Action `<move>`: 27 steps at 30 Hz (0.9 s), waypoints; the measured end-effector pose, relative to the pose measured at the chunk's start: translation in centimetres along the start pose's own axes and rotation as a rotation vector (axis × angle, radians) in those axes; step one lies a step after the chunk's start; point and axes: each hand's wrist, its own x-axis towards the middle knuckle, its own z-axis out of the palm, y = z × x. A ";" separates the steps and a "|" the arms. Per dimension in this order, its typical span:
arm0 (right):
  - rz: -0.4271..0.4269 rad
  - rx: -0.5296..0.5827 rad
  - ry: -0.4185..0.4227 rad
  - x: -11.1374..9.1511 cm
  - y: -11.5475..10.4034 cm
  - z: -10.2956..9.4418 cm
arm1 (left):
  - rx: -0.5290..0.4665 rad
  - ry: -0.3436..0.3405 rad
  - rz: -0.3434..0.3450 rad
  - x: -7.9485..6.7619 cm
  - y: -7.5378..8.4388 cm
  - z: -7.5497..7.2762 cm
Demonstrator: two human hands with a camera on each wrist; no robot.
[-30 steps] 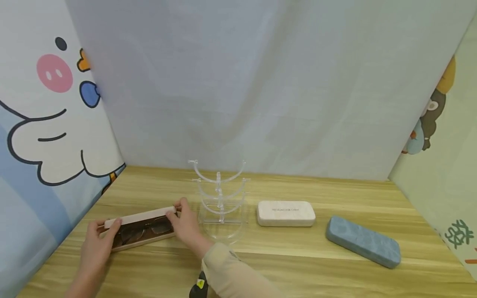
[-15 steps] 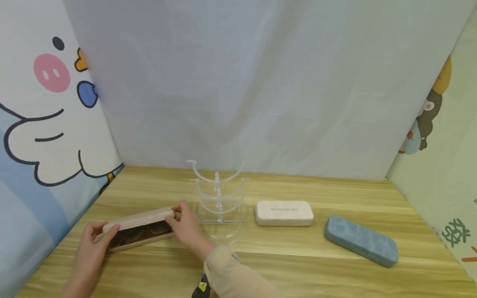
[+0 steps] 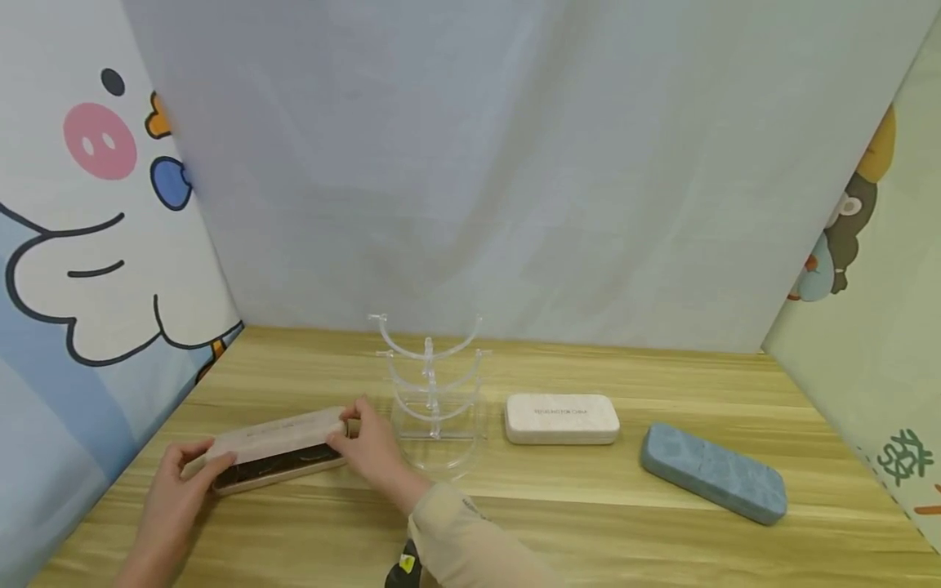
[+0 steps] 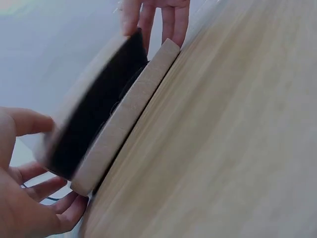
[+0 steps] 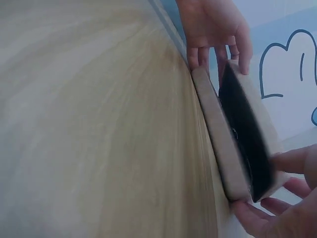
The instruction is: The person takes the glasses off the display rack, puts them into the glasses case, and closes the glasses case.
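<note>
A beige glasses case [image 3: 275,434] lies at the left of the table, its lid tilted partway over the base. At its left end, my left hand [image 3: 172,490] grips it, thumb on the lid's front edge and fingers around the end. The right hand [image 3: 371,447] holds the opposite end in the same way, with its thumb on the lid. Between lid and base shows a dark gap; thin parts of a pair of glasses [image 5: 235,133] peek out there in the right wrist view. Most of the glasses are hidden under the lid.
Just right of the right hand stands a clear tiered glasses stand [image 3: 432,384]. Farther right lie a closed cream glasses case [image 3: 562,419] and a blue one [image 3: 713,474]. A black object with a yellow mark [image 3: 404,565] sits by the right sleeve.
The lid has swung down toward the base, covering the glasses that were in plain sight a second ago. Both hands have stayed at the ends of the case.
</note>
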 end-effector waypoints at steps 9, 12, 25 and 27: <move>-0.044 -0.095 0.048 -0.2 0.3 0.1 | 0.113 -0.030 -0.019 0.4 -0.2 0.0; -0.028 -0.064 0.035 -0.7 0.3 0.0 | 0.103 0.001 -0.035 0.2 -0.2 0.2; -0.073 -0.040 -0.082 -3.4 -0.3 -2.2 | -0.136 0.198 -0.009 -1.0 1.3 1.1; -0.068 -0.018 -0.120 -4.0 -0.4 -2.7 | -0.171 0.198 0.002 -1.2 1.4 1.2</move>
